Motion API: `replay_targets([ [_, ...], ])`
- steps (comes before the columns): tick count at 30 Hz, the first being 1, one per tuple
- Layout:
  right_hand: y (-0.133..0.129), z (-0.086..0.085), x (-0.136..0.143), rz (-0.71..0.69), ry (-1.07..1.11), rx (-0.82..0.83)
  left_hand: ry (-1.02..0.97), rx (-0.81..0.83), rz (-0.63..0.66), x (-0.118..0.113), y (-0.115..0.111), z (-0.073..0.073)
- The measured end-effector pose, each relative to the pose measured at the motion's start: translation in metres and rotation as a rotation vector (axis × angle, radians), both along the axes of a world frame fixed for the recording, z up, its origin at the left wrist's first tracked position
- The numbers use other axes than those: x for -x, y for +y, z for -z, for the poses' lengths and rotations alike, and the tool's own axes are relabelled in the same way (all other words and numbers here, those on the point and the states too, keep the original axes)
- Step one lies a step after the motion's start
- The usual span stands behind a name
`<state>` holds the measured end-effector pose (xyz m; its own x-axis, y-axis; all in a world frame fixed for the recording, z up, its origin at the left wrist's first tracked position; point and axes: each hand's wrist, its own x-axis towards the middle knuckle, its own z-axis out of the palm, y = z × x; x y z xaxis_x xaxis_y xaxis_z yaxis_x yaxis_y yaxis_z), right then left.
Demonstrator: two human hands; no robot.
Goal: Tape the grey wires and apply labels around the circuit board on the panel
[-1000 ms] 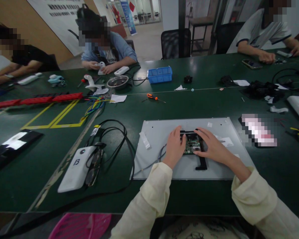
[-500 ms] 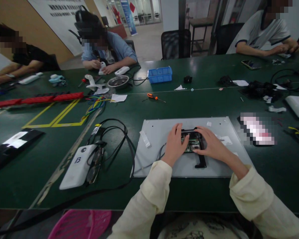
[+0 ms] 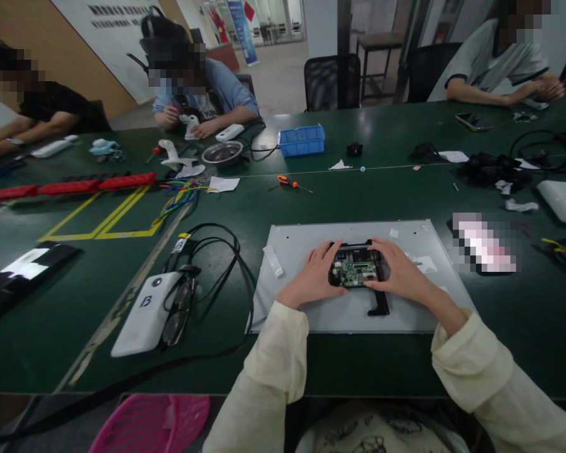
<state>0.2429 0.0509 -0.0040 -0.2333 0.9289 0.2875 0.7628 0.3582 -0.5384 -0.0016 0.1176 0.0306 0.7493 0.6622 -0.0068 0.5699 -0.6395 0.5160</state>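
A green circuit board (image 3: 355,273) sits inside a black plastic frame (image 3: 381,302), whose narrow leg reaches toward me. Both rest on a grey flat panel (image 3: 283,314) lying on the table. My left hand (image 3: 317,272) grips the left side of the black frame, thumb at the near edge and fingers at the far edge. On the opposite side, my right hand (image 3: 396,269) holds the frame the same way, fingers curved round its right end. A thin cable at the panel's left runs toward the frame, partly hidden by my left hand.
Left of the panel lie a white device marked 13 (image 3: 144,314), glasses (image 3: 178,313) and a looped black cable (image 3: 238,251). An orange screwdriver (image 3: 287,181) and a blue basket (image 3: 302,140) stand beyond. A phone (image 3: 483,242) lies to the right. Several people sit across the table.
My left hand has shifted left from over the board to the frame's left side, uncovering more of the circuit board. My right hand stays in place.
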Motion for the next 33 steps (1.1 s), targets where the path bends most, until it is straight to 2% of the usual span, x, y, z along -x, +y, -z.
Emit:
replay_targets([
  [9,-0.004,-0.012,-0.002,0.016,0.027,-0.074,-0.180,0.052,-0.015,0.003,0.000,-0.016],
  [14,-0.006,-0.017,-0.001,0.018,0.040,-0.076,-0.228,0.049,-0.002,0.006,0.000,-0.018],
  [19,-0.005,-0.012,-0.001,0.011,0.041,-0.068,-0.231,0.051,0.018,0.005,0.002,-0.012],
  [27,-0.001,0.004,-0.002,-0.008,0.007,-0.016,-0.157,0.097,0.005,0.002,0.007,0.009],
  [33,0.000,0.006,-0.001,0.008,-0.019,-0.004,-0.184,0.112,0.013,0.002,0.009,0.011],
])
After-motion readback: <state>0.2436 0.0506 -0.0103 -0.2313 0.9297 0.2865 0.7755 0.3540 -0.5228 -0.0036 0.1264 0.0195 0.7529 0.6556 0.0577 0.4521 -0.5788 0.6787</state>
